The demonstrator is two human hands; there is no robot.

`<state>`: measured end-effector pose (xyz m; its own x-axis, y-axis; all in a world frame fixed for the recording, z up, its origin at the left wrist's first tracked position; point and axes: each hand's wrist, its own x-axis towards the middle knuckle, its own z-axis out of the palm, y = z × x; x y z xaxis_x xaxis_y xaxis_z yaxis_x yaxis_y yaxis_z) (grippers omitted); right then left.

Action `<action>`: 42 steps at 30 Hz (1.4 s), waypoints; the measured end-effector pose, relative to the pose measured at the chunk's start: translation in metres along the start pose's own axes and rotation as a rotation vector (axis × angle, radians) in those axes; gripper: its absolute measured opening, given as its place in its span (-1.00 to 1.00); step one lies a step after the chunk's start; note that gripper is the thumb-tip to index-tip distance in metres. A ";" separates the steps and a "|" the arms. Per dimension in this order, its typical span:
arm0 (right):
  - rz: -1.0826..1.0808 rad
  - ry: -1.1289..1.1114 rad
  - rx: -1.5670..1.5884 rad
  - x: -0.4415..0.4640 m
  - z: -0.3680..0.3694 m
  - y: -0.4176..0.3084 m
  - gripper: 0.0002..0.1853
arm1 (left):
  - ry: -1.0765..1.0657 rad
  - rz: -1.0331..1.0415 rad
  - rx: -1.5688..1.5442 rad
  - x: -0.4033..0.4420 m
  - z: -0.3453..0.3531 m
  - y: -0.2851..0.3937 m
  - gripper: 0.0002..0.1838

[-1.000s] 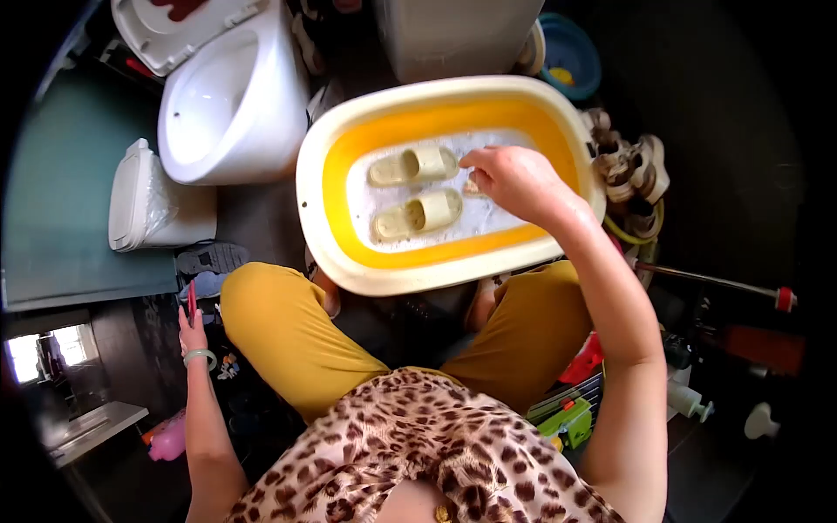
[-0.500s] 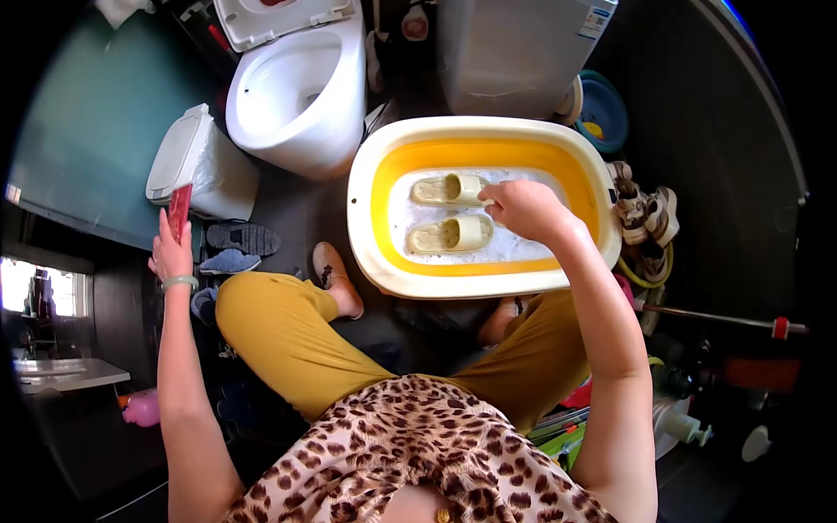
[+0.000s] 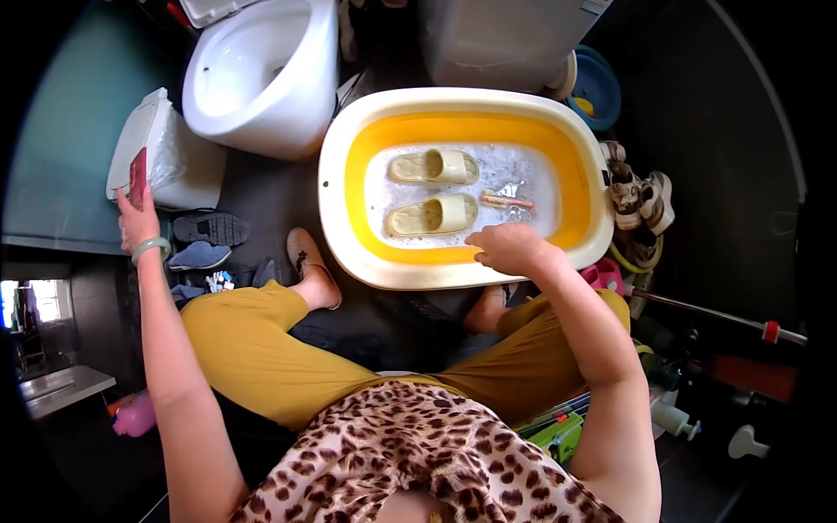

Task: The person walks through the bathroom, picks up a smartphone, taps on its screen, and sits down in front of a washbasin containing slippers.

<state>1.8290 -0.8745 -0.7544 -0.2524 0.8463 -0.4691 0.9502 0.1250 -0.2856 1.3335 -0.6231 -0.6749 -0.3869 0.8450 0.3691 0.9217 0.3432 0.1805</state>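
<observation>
Hands are apart: our left hand (image 3: 137, 223) grips a flat red object (image 3: 138, 174), its lower end covered by the fingers; our right hand (image 3: 513, 247) is over the near side of the tub (image 3: 401, 274), palm hidden, so we cannot tell whether its fingers close. Inside the tub, we see two slippers (image 3: 432, 215) lying nearly parallel, long axes left to right, toes rightward, beside a brush (image 3: 507, 201).
</observation>
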 end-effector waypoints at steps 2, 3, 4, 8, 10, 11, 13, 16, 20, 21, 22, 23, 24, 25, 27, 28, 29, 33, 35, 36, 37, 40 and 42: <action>-0.005 -0.019 0.001 0.000 0.001 -0.006 -0.77 | 0.018 0.021 0.023 -0.003 0.000 -0.003 -0.26; -0.020 -0.036 0.001 -0.001 0.001 -0.009 -0.78 | 0.012 0.001 0.024 -0.003 0.001 -0.007 -0.25; -0.036 -0.056 0.002 -0.002 0.001 -0.013 -0.79 | 0.006 -0.006 0.019 -0.003 0.003 -0.009 -0.25; -0.109 -0.092 -0.061 0.000 0.004 -0.028 -0.79 | -0.047 -0.037 0.008 -0.003 0.008 -0.015 -0.24; -0.115 -0.108 -0.033 -0.002 0.005 -0.038 -0.79 | -0.075 -0.054 0.053 -0.002 0.012 -0.015 -0.25; -0.140 -0.132 -0.044 -0.006 0.002 -0.043 -0.79 | -0.086 -0.054 0.070 0.000 0.016 -0.013 -0.25; -0.180 -0.136 -0.049 -0.012 0.008 -0.043 -0.78 | -0.098 -0.048 0.075 0.002 0.021 -0.010 -0.25; -0.196 -0.114 -0.045 -0.017 0.010 -0.045 -0.78 | -0.127 -0.046 0.070 0.000 0.023 0.000 -0.25; -0.192 -0.046 -0.045 -0.016 0.012 -0.045 -0.80 | -0.115 -0.026 0.056 0.004 0.026 0.008 -0.24; -0.187 -0.043 -0.046 -0.017 0.009 -0.046 -0.81 | -0.111 -0.026 0.043 0.004 0.026 0.012 -0.24; -0.184 -0.040 -0.049 -0.017 0.008 -0.047 -0.81 | -0.107 -0.026 0.029 0.003 0.026 0.015 -0.24; -0.189 -0.036 -0.050 -0.016 0.009 -0.046 -0.81 | -0.106 -0.007 0.008 0.002 0.026 0.018 -0.24; -0.202 -0.039 -0.050 -0.014 0.011 -0.044 -0.81 | -0.086 0.016 0.004 0.002 0.027 0.017 -0.25; -0.217 -0.041 -0.046 -0.012 0.012 -0.045 -0.81 | -0.078 0.032 -0.002 0.001 0.028 0.019 -0.25; -0.223 -0.045 -0.049 -0.010 0.011 -0.048 -0.81 | -0.067 0.053 -0.010 0.002 0.027 0.023 -0.26; -0.216 -0.056 -0.058 -0.009 0.009 -0.050 -0.81 | -0.067 0.053 -0.007 -0.002 0.023 0.027 -0.26; -0.223 -0.052 -0.058 -0.010 0.005 -0.052 -0.81 | -0.066 0.053 -0.003 -0.007 0.020 0.032 -0.26; -0.248 -0.108 -0.123 -0.009 0.001 -0.058 -0.77 | -0.075 0.061 0.025 -0.016 0.012 0.038 -0.26; -0.254 -0.101 -0.121 -0.007 0.002 -0.058 -0.77 | -0.081 0.067 0.036 -0.018 0.011 0.037 -0.25; -0.256 -0.100 -0.126 -0.007 0.001 -0.059 -0.78 | -0.087 0.062 0.043 -0.018 0.011 0.037 -0.25; -0.259 -0.101 -0.131 -0.007 0.001 -0.059 -0.78 | -0.094 0.058 0.049 -0.017 0.011 0.037 -0.25; -0.262 -0.089 -0.132 -0.005 0.005 -0.057 -0.78 | -0.099 0.055 0.057 -0.018 0.010 0.036 -0.25; -0.265 -0.091 -0.139 -0.006 0.005 -0.058 -0.77 | -0.105 0.049 0.072 -0.020 0.008 0.038 -0.25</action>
<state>1.7748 -0.8892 -0.7395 -0.5037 0.7262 -0.4680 0.8636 0.4096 -0.2939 1.3764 -0.6240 -0.6825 -0.3396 0.8985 0.2782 0.9406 0.3254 0.0974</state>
